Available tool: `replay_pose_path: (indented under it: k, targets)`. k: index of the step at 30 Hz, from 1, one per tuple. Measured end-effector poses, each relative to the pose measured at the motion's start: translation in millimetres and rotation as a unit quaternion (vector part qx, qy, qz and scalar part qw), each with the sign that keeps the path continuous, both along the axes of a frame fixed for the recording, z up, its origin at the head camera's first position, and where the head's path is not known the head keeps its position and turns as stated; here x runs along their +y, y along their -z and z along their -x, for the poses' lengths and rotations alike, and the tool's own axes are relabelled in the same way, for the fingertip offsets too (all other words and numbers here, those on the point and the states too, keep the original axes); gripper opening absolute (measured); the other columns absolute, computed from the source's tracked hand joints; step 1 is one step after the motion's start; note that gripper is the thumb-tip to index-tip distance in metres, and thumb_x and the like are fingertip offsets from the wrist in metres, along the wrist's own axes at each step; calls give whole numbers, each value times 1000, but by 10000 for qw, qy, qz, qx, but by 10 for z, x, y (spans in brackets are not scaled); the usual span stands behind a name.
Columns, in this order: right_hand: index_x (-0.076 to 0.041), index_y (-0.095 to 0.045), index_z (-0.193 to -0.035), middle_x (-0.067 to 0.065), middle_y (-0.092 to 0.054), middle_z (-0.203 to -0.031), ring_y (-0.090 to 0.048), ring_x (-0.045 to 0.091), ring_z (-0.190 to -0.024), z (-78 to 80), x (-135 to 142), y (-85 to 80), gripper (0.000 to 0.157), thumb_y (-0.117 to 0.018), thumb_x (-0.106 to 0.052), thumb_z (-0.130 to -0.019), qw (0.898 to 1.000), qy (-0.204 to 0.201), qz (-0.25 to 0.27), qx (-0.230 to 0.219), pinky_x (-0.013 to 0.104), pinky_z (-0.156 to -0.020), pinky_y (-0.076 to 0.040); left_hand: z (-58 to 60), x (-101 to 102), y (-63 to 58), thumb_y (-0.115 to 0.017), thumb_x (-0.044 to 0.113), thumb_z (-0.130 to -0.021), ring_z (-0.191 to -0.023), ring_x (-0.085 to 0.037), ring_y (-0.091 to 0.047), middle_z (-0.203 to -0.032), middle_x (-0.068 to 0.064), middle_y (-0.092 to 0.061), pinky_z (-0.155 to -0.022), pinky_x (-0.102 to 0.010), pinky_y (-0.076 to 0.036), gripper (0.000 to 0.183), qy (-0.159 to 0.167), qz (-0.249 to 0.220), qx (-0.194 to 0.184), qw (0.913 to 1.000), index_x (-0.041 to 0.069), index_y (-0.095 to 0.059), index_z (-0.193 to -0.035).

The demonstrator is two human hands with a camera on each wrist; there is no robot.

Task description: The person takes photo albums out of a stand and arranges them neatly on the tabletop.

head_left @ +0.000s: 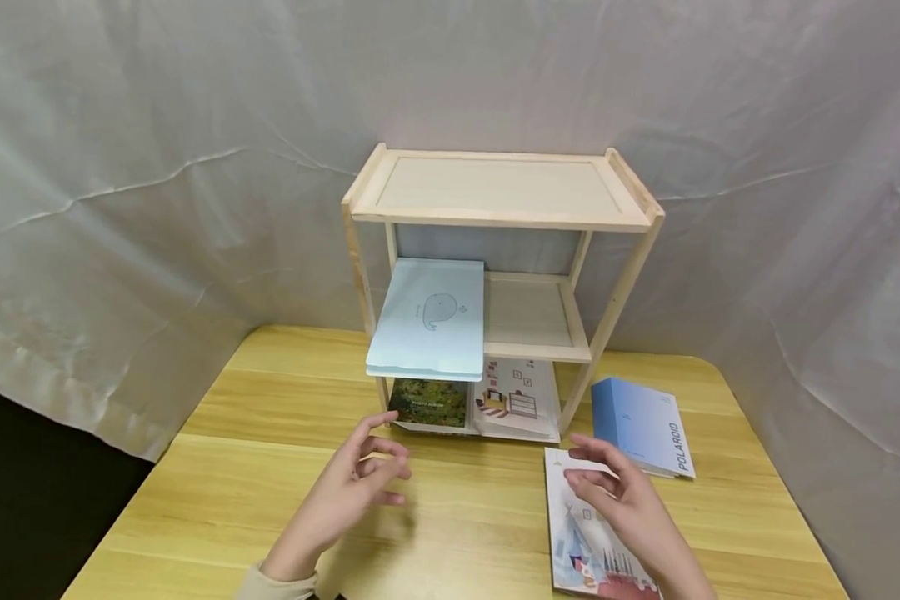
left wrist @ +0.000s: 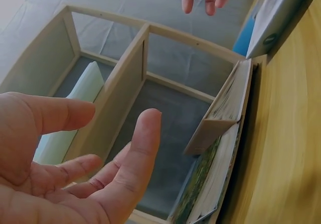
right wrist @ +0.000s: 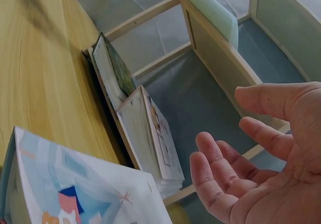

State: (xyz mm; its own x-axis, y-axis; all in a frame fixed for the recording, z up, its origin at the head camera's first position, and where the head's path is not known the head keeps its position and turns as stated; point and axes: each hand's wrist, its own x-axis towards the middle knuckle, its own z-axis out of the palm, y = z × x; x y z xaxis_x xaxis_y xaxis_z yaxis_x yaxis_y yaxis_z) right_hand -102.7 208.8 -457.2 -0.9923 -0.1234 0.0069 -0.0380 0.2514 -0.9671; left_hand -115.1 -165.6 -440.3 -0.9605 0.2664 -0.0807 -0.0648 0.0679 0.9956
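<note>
My left hand [head_left: 356, 487] hovers over the table in front of the shelf's left side, fingers loosely bent and holding nothing. Above a white illustrated book [head_left: 570, 508] is my right hand [head_left: 626, 504], its fingers relaxed and apart from one another. A wooden shelf [head_left: 495, 190] stands at the back. On its middle level lies a light blue book with a whale drawing [head_left: 420, 321], jutting past the front edge. The bottom level holds a dark green book [head_left: 429, 404] at left and a white book with red drawings [head_left: 521, 400] at right.
A blue and white POLAROID book [head_left: 645, 425] lies on the wooden table [head_left: 255, 467], right of the shelf. Grey cloth [head_left: 157, 167] hangs behind and at both sides. Part of the shelf's middle board [head_left: 527, 312] shows beside the whale book.
</note>
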Motion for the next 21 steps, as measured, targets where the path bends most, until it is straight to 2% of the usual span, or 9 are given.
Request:
replay_pose_path:
  k: [5,8,13,21]
  targets:
    - [-6,-53,-153,13,-58,-141,-72,15,-114,35,-58,-27,51,-70,-15,-105,9997,-205,3,131,24,-94,-63,19,-74,-54,-64,10,-108,-109,-30,-71,-133,-26,-59,-86,-49,-68,61,-85,-21,109,9999,21,-37,-162]
    - [-8,-53,-152,10,-56,-144,-72,15,-115,55,-90,-53,51,-70,-16,-105,9995,-276,-5,169,24,-94,-63,28,-117,-93,-64,11,-108,-110,-30,-72,-134,-26,-59,-87,-50,-68,61,-111,-2,105,9999,21,-36,-162]
    - [-7,-53,-153,14,-51,-154,-72,14,-115,81,-152,-117,51,-70,-14,-105,9987,-351,26,370,24,-93,-63,44,-172,-164,-63,12,-109,-109,-28,-72,-135,-24,-59,-86,-48,-68,61,-230,38,140,9996,23,-36,-162]
    - [-7,-51,-155,22,-51,-155,-71,6,-113,148,-237,-175,53,-70,-13,-105,9978,-517,90,400,22,-95,-62,93,-201,-247,-61,6,-109,-106,-24,-73,-136,-25,-57,-83,-45,-69,64,-332,67,253,9991,23,-31,-163]
